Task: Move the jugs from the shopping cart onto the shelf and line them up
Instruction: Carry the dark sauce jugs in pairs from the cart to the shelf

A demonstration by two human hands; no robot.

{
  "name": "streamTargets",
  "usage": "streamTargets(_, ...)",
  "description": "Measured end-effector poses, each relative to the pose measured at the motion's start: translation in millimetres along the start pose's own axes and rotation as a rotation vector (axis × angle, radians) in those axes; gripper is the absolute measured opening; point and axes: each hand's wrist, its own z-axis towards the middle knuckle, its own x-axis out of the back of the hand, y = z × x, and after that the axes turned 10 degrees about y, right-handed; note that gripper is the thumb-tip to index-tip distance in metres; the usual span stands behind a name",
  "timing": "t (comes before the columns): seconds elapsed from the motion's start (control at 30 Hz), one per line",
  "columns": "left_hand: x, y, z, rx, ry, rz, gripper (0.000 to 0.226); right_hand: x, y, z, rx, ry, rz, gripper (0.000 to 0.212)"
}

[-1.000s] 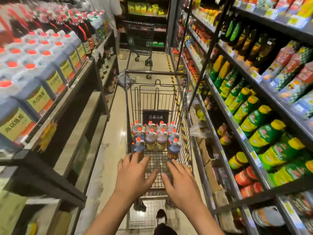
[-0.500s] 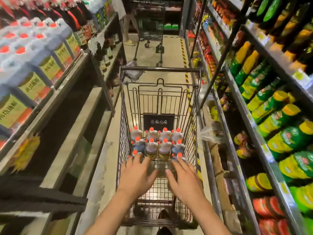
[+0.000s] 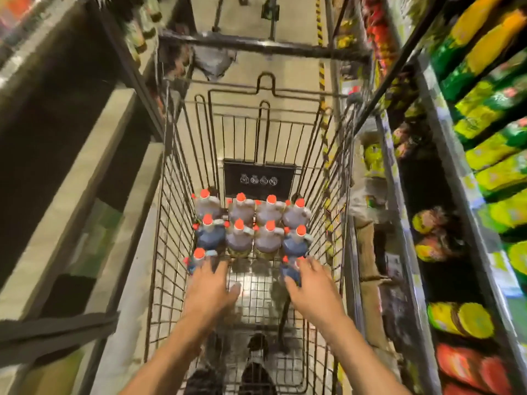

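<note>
A wire cart (image 3: pixel 176 212) stands in a store aisle, seen from above, with its bar (image 3: pixel 256 48) at the far end. Ten jugs (image 3: pixel 241 220) with red caps stand upright on the cart floor, grouped toward the far end just below a black sign (image 3: pixel 259 179) on the end wall. They form two full rows of four, touching one another, and a near row of only two: one jug at the left wall (image 3: pixel 196 259) and one at the right wall (image 3: pixel 291 270), with bare cart floor between them.

Both bare forearms reach down into the cart from the near end. The left hand (image 3: pixel 209 283) is spread, palm down, fingers loosely apart, its fingertips at the shoulder of the near left jug; blur hides whether it actually touches. The right hand (image 3: pixel 312 283) is also spread and palm down, lying over the top of the near right jug, whose cap shows just past the fingers. Neither hand has closed around a jug.

To the left of the cart runs a shelf (image 3: pixel 85 155) with pale, bare boards stepped down toward the floor. To the right, racks hold green and yellow bottles (image 3: pixel 484 89), with round yellow and red lids lower down. The whole view is smeared by motion, so labels cannot be read. Dark shoes (image 3: pixel 256 363) show through the cart's wire floor at the near end.
</note>
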Motion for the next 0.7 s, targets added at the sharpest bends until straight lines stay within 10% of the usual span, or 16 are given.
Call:
streamTargets(0.43, -31.4, -62.5, 62.5, 0.076, 0.005, -0.105, 0.031, -77.5, 28.6, 70.6, -0.114, 0.031, 0.300, 0.012)
streamTargets(0.7, -42.7, -36.6, 41.1, -0.148, -0.088, -0.249, 0.022, -83.3, 5.6, 49.4, 0.021, -0.095, 0.389, 0.046)
